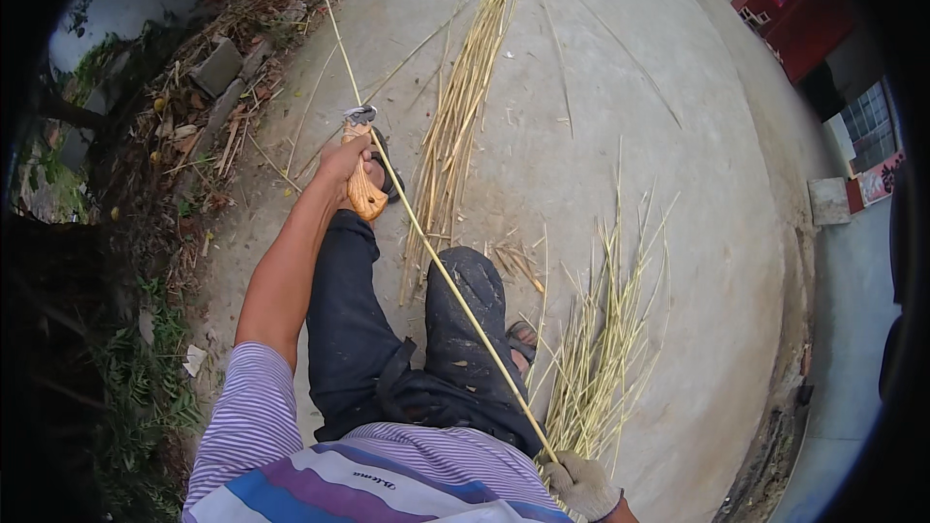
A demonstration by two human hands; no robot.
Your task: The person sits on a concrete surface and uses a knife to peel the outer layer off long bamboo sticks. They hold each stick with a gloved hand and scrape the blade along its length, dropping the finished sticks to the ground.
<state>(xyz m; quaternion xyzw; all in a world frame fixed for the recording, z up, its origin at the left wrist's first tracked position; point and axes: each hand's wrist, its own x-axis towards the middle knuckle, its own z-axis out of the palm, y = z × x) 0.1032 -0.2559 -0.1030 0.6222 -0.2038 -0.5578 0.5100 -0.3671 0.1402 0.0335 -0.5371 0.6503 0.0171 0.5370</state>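
Observation:
My bare left hand (339, 167) is wrapped round the carved wooden handle of a small hand tool (367, 196), held out in front of my left knee. The tool's dark metal head points away from me, and its exact kind is hard to make out. A long, thin yellow-green stalk (441, 271) passes at the metal head and slants back across my lap. Near my right hip, my right hand (581, 486), in a pale knitted glove, grips the stalk's near end. Close to that hand lies a loose bundle of thin green-yellow stalks (596, 368).
A longer bundle of straw-coloured stalks (470, 97) lies ahead on the concrete floor (717, 261). Short cut pieces (518, 261) are scattered beside my right knee. Leaves, sticks and stone blocks (218, 68) border the left. A wall and red door (809, 15) stand at right.

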